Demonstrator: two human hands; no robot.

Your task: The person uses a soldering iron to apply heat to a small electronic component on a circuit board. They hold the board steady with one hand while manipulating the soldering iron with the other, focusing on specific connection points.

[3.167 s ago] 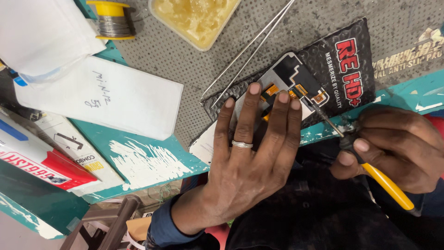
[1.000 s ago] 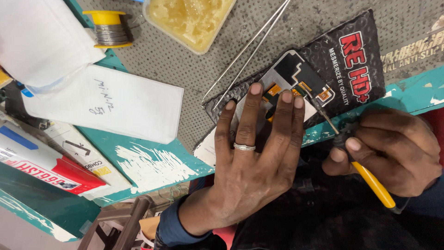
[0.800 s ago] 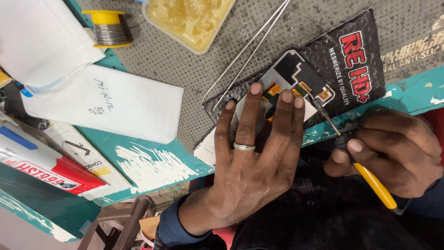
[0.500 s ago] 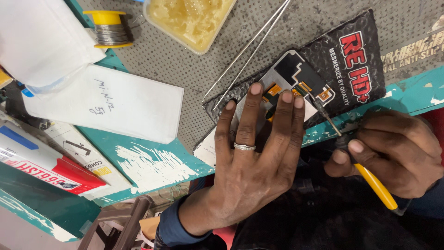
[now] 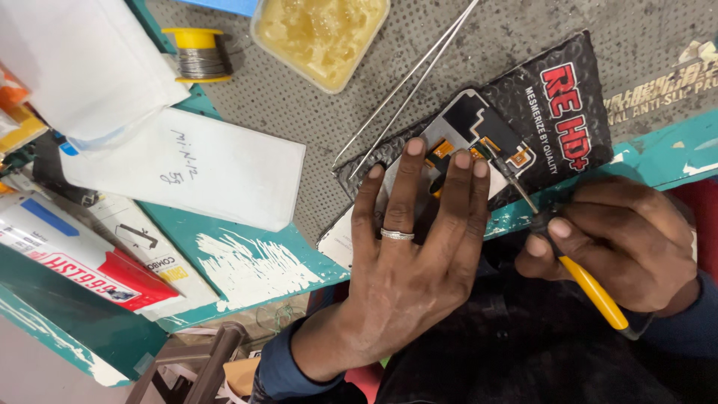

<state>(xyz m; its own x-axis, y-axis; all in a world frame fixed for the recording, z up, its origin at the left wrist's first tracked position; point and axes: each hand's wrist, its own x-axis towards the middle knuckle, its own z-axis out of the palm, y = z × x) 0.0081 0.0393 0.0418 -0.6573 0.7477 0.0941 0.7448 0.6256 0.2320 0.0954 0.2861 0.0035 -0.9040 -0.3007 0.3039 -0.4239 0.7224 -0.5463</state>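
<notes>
Two hands busy: my left hand (image 5: pixel 407 254) pressed flat, fingers (image 5: pixel 410 183) spread, on phone screen assembly (image 5: pixel 467 131) at near counter (image 5: pixel 254 262) edge. Right hand (image 5: pixel 621 239) closed around yellow-handled screwdriver (image 5: pixel 557 251). Assembly thin, light, fragile; best held by edges.

The left hand (image 5: pixel 407 262) lies flat over the lower part of a phone screen assembly (image 5: pixel 467 127), so only its upper end shows. The right hand (image 5: pixel 621 243) wraps the middle of a yellow-handled screwdriver (image 5: pixel 591 288); the tip is too small to tell whether it touches the assembly. The black packet (image 5: pixel 568 105) under the assembly is partly covered by it. A tray of yellowish paste (image 5: pixel 321 34) and a blue object (image 5: pixel 221 6) are cut off by the top edge. White paper (image 5: pixel 75 67) and a red and white box (image 5: pixel 75 258) run off the left edge. The bench (image 5: pixel 247 262) continues beyond the frame.
</notes>
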